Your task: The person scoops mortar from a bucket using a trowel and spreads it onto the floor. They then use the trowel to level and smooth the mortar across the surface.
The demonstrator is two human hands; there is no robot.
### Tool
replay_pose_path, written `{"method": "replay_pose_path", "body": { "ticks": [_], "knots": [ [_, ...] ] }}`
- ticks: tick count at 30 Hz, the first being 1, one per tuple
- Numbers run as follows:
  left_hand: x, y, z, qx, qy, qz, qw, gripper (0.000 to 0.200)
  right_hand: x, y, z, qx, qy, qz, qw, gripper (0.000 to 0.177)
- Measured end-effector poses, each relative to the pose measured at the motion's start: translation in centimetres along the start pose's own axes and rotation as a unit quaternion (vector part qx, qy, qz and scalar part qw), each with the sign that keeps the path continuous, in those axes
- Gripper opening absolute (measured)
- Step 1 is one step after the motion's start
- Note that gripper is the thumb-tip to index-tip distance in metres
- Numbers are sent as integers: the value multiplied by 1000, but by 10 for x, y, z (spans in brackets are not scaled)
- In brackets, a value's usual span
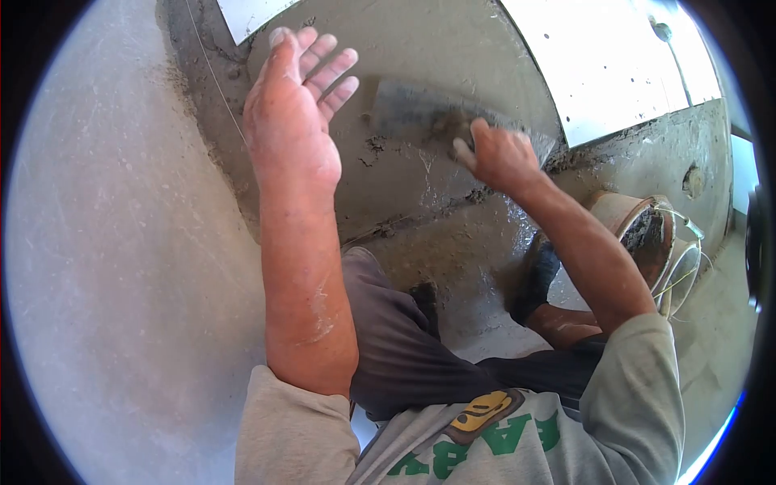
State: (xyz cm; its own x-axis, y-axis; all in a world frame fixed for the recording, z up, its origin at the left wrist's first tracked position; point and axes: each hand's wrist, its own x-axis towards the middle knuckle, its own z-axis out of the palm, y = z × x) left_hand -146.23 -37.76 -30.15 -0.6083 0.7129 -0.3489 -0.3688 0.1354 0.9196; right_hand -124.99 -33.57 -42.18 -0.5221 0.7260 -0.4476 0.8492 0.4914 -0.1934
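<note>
The right hand [505, 158] has its fingers wrapped about the handle side of a wide trowel [416, 113], thumb lying toward the near edge; the handle itself is mostly lost behind the fingers and a dark clump of muck, and the picture is a little blurred there. The trowel's long grey blade lies over a wet, smoothed sheet of mortar [453, 48], reaching from the middle of the patch nearly to the corner of a white panel [614, 73]. I can't tell how hard the blade presses.

The left hand [295, 105] grips nothing: it hangs in the air, fingers loosely spread, over the left edge of the mortar. A pale smear has dried on that forearm [303, 267].

Below the trowel, a ragged ridge [388, 229] crosses the grey, with wet streaks shining nearby. A second white piece [250, 16] shows at the far edge, and a thin string [212, 73] runs down near it, beside a broad, pale grey surface [121, 242] on the person's left.

Over to the right, near the elbow, stands a mud-coated bucket [614, 206] with dark, rough stuff inside, a paler container [685, 279] just beside it. The person wears dark trousers [420, 352], dark footwear [535, 279] and a grey shirt [586, 453] with green lettering.
</note>
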Motion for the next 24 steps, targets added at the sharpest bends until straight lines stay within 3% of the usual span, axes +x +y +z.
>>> {"method": "replay_pose_path", "body": {
  "ticks": [6,10,14,20,21,22,23,24],
  "knots": [
    [-11,-13,35,41,-50,5,998,54,-71,-59,43,61,-134,-119,982,31],
    [-16,-15,44,55,-65,-8,996,53,-67,-86,90,87,-94,-201,971,29],
    [-8,-13,38,36,-45,-15,998,52,-41,-68,77,50,-90,-191,976,26],
    [-5,-19,50,20,-42,-27,999,51,-30,26,-16,-10,-133,-37,990,35],
    [3,-43,52,98,-93,88,987,48,-40,38,-39,-30,-114,-14,993,36],
    [-2,-52,66,69,-83,92,990,44,-51,57,-47,-25,-62,2,998,36],
    [1,-58,75,448,-87,283,843,40,-61,84,-50,-31,-8,-16,999,36],
    [0,-85,104,338,-42,280,898,36,-70,98,-65,-42,-13,13,999,36]
  ]
}}
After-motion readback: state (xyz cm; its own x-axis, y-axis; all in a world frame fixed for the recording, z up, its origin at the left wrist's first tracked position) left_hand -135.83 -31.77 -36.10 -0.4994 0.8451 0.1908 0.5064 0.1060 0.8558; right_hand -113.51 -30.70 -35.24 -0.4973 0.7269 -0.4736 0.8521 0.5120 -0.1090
